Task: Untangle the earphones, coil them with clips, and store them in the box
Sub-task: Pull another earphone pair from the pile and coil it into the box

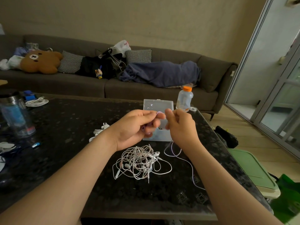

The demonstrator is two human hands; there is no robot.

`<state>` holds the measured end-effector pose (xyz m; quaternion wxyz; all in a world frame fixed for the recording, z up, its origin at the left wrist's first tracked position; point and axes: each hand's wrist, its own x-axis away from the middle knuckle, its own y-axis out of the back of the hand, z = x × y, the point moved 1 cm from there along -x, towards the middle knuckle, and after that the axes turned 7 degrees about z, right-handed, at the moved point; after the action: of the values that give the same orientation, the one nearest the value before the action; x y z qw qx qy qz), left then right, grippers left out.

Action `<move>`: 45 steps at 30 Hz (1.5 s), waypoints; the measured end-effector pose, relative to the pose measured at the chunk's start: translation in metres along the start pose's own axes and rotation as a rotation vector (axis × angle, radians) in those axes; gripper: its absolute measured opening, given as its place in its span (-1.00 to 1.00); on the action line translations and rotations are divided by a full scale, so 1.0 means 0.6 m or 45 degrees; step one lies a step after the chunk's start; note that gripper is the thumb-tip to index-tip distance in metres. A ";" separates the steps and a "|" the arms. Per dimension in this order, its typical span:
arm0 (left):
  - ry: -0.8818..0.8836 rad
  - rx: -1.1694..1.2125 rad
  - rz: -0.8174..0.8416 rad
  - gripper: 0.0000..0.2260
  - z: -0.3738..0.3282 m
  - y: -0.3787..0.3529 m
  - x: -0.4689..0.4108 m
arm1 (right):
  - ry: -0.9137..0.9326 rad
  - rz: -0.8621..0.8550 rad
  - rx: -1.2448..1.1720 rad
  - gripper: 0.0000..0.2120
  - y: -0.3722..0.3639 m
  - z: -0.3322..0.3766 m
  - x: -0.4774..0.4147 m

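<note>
A tangled heap of white earphones (140, 161) lies on the dark table in front of me. My left hand (135, 127) is raised above it, fingers curled round the pale pink end of one earphone. My right hand (181, 125) pinches the same earphone's cable (172, 150), which loops down under that hand and trails off along the table to the right. Behind both hands stands the clear plastic box (158, 105) with its lid up. Several white clips (99, 129) lie left of my left wrist.
A bottle with an orange cap (184, 99) and a small tape roll (193, 108) stand behind the box. A clear tumbler (15, 114) and a coiled white cable (36, 102) sit at the far left. The table edge (227, 153) runs close on the right, beside a green bin.
</note>
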<state>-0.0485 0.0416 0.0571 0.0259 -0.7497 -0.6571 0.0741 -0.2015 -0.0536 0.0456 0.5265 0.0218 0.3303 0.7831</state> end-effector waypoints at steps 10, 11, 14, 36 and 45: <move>-0.140 -0.236 -0.404 -0.79 0.009 0.004 -0.005 | -0.165 0.560 -0.051 -0.65 -0.031 0.028 0.023; -0.153 -0.237 -0.408 -0.78 0.010 0.005 -0.006 | -0.133 0.586 -0.008 -0.64 -0.030 0.031 0.026; -0.187 -0.295 -0.443 -0.76 0.014 0.010 -0.007 | -0.014 0.704 0.173 -0.64 -0.030 0.037 0.035; -0.006 0.043 0.027 -0.75 0.001 0.002 0.003 | -0.019 0.282 0.071 -0.65 -0.011 0.004 0.014; -0.112 -0.467 -0.365 -0.78 0.015 0.019 0.000 | -0.037 0.671 0.006 -0.62 -0.035 0.023 0.031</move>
<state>-0.0388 0.0395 0.0465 -0.1293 -0.6370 -0.7597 -0.0185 -0.1877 -0.0265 0.0391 0.3088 0.1197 0.3074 0.8921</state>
